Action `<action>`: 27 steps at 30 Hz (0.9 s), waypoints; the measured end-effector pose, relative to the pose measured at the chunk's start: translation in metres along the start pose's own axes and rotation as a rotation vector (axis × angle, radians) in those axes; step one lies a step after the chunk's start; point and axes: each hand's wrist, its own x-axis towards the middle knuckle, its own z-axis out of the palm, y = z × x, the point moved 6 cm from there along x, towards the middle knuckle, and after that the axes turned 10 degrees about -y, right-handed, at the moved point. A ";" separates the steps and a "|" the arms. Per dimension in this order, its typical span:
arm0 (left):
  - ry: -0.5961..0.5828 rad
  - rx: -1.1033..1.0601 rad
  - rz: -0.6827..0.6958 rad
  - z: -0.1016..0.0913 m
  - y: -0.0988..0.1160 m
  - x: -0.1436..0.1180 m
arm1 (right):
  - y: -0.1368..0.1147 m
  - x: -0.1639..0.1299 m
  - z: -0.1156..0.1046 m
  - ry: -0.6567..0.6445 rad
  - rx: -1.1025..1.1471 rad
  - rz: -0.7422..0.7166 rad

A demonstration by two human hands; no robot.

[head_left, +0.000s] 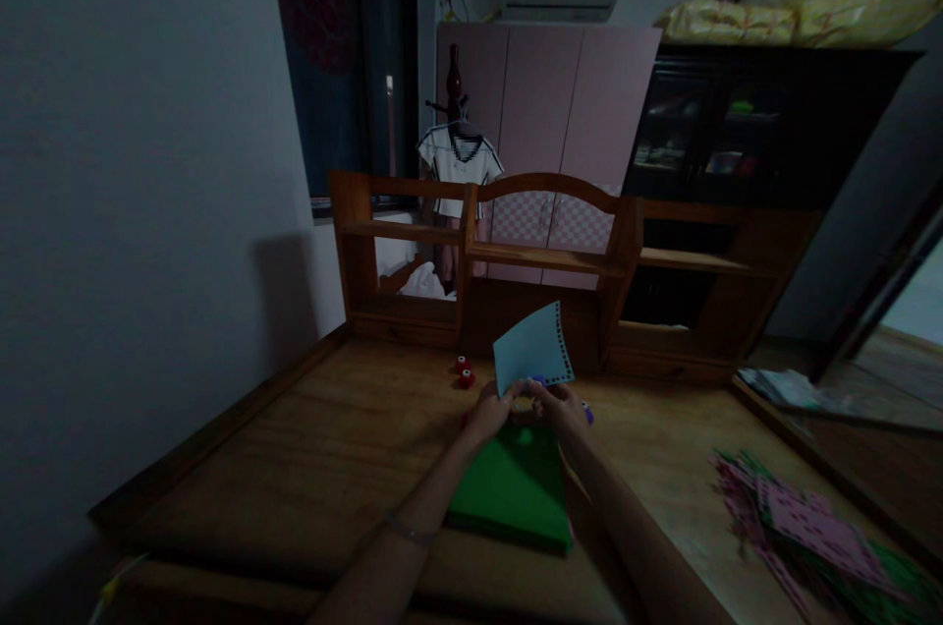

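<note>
- The left hand and the right hand are meeting close together above the far edge of a green stack, over the middle of the counter.
- Both hands are gripping the lower edge of a light blue sheet, which is standing nearly upright and tilting slightly; a row of small punched holes is running down its right border.
- The fingers of the left hand are pinching the sheet's lower left corner; the fingers of the right hand are curling closed at the lower right part. The light is too dim to say whether the right hand is also clasping a small object; something purple is showing just beside it.
- A thin bracelet is sitting on the left wrist.
- The green stack is lying flat on the counter directly beneath the forearms.
- Two small red objects are sitting on the counter just left of the sheet, apart from the hands.
- A spread of pink and green punched sheets is lying on the counter's right side, well apart from the hands.
- A wooden shelf unit is standing along the back of the counter, behind the sheet.
</note>
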 end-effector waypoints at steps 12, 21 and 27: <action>-0.013 -0.008 0.010 0.001 0.012 -0.003 | 0.004 0.001 -0.003 0.000 -0.018 -0.040; 0.019 0.041 -0.022 -0.002 0.007 -0.002 | -0.003 -0.001 -0.001 0.017 -0.050 -0.028; -0.015 0.027 0.002 0.000 0.006 -0.001 | -0.002 -0.001 -0.001 0.036 -0.046 -0.012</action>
